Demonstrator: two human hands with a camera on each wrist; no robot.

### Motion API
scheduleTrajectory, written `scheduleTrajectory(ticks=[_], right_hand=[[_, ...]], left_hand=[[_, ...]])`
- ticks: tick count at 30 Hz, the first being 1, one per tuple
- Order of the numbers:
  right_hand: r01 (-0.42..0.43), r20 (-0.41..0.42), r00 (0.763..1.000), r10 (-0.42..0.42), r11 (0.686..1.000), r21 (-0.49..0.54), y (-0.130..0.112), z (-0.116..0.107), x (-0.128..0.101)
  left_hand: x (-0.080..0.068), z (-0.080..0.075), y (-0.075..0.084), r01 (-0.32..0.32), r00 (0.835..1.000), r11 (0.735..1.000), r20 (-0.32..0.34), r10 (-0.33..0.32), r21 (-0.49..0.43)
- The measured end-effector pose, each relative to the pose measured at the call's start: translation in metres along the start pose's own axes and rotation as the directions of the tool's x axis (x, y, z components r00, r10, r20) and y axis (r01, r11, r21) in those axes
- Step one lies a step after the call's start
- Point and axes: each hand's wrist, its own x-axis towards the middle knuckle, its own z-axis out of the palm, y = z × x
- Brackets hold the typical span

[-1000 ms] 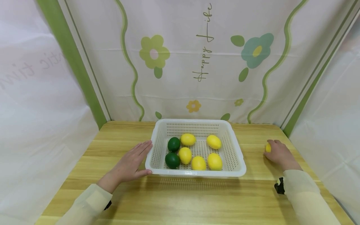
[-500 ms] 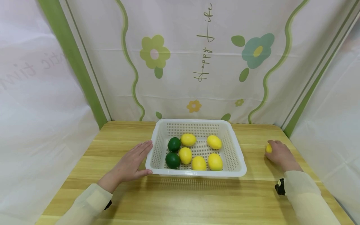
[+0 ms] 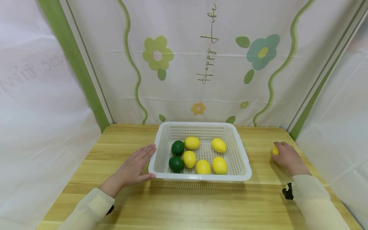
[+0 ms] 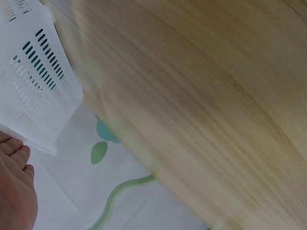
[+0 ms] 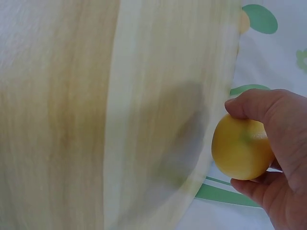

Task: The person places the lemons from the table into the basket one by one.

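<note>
Fingers point(image 5: 249, 103) of the right hand point(image 3: 287, 156) curl round a yellow lemon point(image 5: 240, 147), thumb under it and the rest over the top, close to the right edge of the table point(image 3: 201, 204). In the head view only a sliver of that lemon shows past the knuckles, and I cannot tell whether it sits on the wood or is just clear of it.

The left hand point(image 3: 130, 171) lies flat with straight fingers held together along the left wall of the white basket point(image 3: 244, 166), the thumb hooked toward the near left corner. The basket stands at the middle of the table near its far edge and holds five yellow lemons point(image 3: 202, 155) and two green ones point(image 3: 176, 156), all loose.

The fruit is smooth and round, so a light grip near the right edge could let it slip, roll and drop off the table. A lemon let go from too high above the basket could bounce on the others and hop over the low rim. The basket looks light; if the flat left hand pushes rather than steadies, it may slide to the right and set the loose fruit rolling.
</note>
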Motion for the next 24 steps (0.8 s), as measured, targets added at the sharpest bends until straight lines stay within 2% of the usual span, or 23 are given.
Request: scheduleTrajectory(ticks=[24], right_hand=[[0.082,-0.022,0.996,-0.083,0.996,-0.037,-0.020,-0.010,0.003]], left_hand=[[0.000,0.000,0.000,-0.003,1.000,1.000,0.000,0.003,-0.002]])
